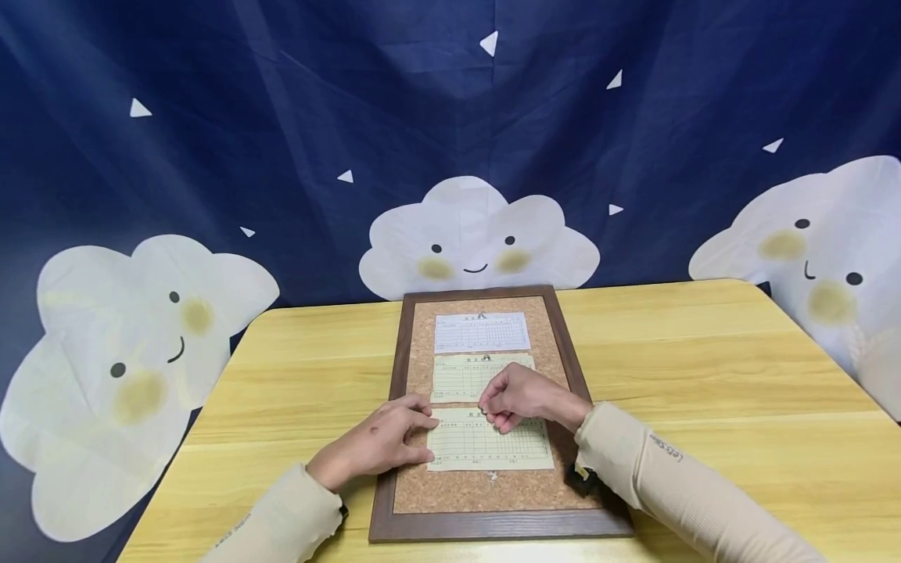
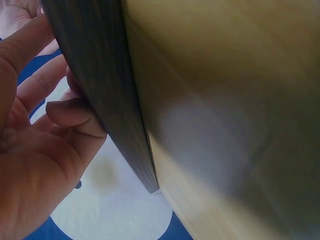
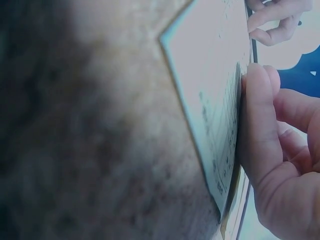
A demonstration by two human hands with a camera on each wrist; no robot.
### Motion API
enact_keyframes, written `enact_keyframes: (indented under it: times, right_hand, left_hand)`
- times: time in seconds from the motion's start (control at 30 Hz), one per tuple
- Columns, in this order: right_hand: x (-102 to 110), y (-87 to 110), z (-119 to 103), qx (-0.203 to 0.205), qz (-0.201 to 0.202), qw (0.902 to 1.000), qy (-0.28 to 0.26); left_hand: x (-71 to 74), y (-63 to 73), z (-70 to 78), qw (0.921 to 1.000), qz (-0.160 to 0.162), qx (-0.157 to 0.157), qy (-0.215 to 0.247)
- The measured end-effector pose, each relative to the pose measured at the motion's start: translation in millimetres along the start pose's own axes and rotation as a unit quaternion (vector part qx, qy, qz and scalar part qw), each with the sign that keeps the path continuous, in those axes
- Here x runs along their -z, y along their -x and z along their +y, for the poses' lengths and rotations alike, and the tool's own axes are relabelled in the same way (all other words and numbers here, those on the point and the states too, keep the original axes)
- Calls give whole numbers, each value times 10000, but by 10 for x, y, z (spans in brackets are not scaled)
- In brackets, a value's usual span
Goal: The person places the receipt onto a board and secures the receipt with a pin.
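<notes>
A framed cork board (image 1: 450, 496) lies on the table, bearing three printed paper slips in a column. My right hand (image 1: 519, 397) is over the top edge of the nearest slip (image 1: 486, 450), a pale yellow one. Its thumb and fingertips pinch a small pushpin (image 1: 482, 410), mostly hidden by the fingers. At that slip's left edge rest the fingertips of my left hand (image 1: 387, 438), fingers spread and thumb near the lower corner. The middle yellow slip (image 1: 457, 377) and the far white slip (image 1: 479, 335) each have a pin at the top.
Below the nearest slip a small shiny pin (image 1: 493, 476) sits on the cork. The dark wooden frame (image 2: 100, 75) passes beside my left hand. Wood-grain tabletop (image 1: 704, 352) surrounds the board. Behind the table hangs a blue curtain (image 1: 422, 94) with clouds.
</notes>
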State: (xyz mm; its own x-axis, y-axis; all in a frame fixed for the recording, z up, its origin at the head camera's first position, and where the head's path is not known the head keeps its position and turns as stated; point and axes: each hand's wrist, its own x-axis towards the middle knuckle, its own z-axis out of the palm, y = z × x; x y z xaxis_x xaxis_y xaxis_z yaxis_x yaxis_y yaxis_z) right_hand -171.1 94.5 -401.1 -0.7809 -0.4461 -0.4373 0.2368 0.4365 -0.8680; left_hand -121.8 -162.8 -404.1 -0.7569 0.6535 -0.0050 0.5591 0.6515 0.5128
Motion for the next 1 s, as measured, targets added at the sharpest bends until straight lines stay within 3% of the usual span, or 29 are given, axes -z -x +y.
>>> enact_keyframes:
  times: [1.0]
  right_hand:
    - [0,23,-41,11,39,9998,172]
  left_hand:
    - [19,-5,16,10000,-52,3,13]
